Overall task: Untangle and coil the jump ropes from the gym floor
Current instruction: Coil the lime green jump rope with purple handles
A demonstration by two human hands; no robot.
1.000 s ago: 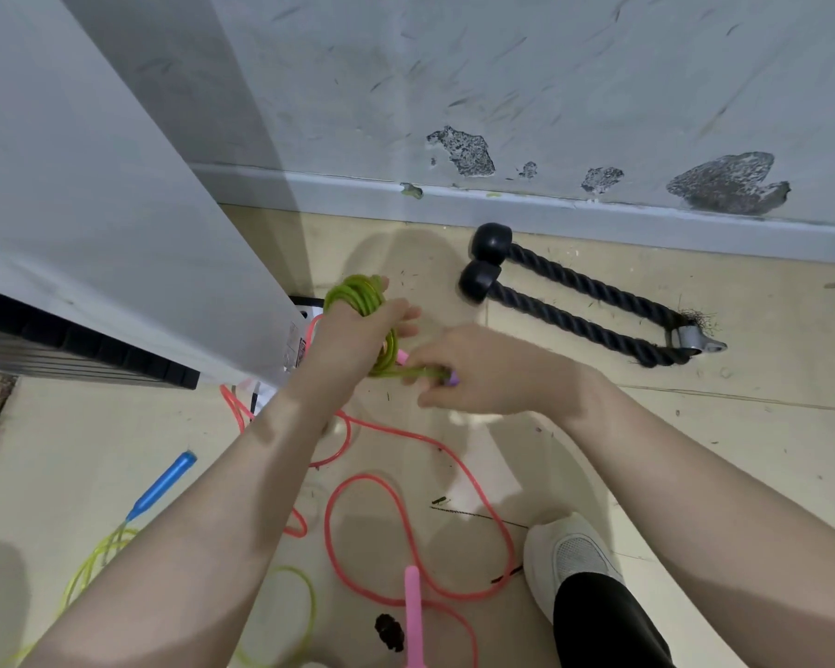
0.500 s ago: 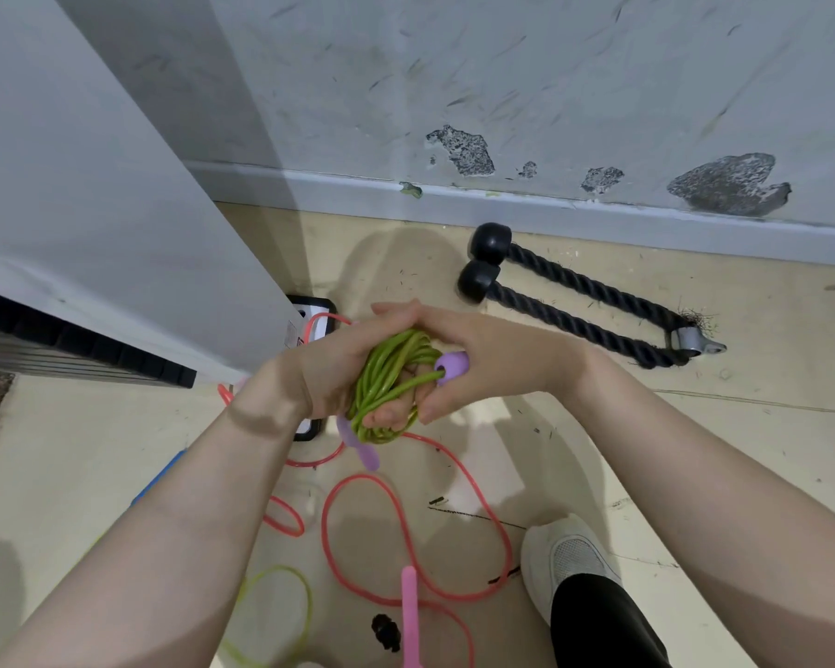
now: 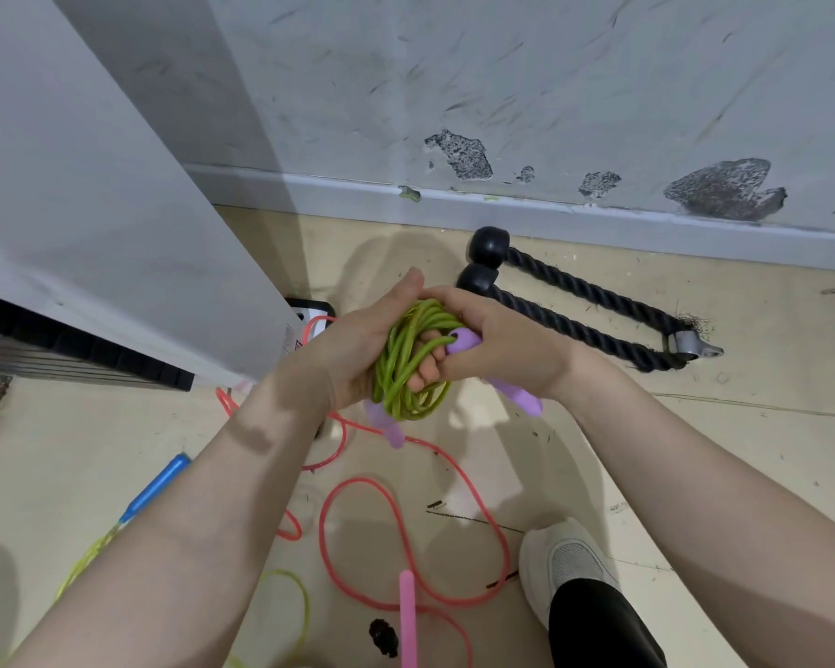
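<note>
Green rope [image 3: 408,359] now sits bundled in tight loops between your palms, chest-high over the floor; a second ago you were winding the last turn. Left hand [image 3: 353,344] is clenched around the coil. Right hand [image 3: 497,344] grips a purple handle [image 3: 464,340] against it; the other handle [image 3: 389,429] dangles below. This coil looks nearly finished. Pink rope [image 3: 408,537] and yellow rope [image 3: 290,600] lie loose on the floor [image 3: 695,450], not coiled.
</note>
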